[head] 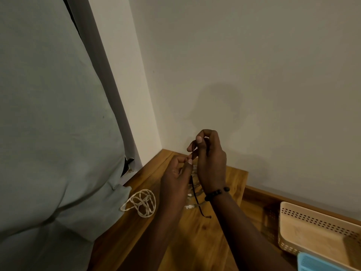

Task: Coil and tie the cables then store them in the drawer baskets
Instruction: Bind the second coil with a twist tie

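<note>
1. Far left: grey curtain hangs down over the edge of the wooden surface. A loose end could snag in its folds if the work drifts that way.
2. White cord lies on the surface just beside the curtain, loosely looped w/ strands crossing, nothing visibly tied round it. Prob not done yet; a knock from the left forearm could push it off the edge or tangle it worse.
3. Left hand: thumb & fingertips pinched together on the dark tie at the top, near the right hand's fingers. Grip looks very light, so the tie could slip out while the knot is pulled.
4. Pale cable coil sits between and behind the hands, mostly hidden; a white plug end shows lower down. Can't tell which hand bears it. If the tie goes slack the loops prob spring open.
5. Right hand: fingers curled, pinching the tie's upper part. Tie's free tail dangles to the surface & could catch the plug.
6. Far right: beige basket and blue basket sit lower, well apart from the hands; long carry, coil may loosen if the knot is weak.
</note>
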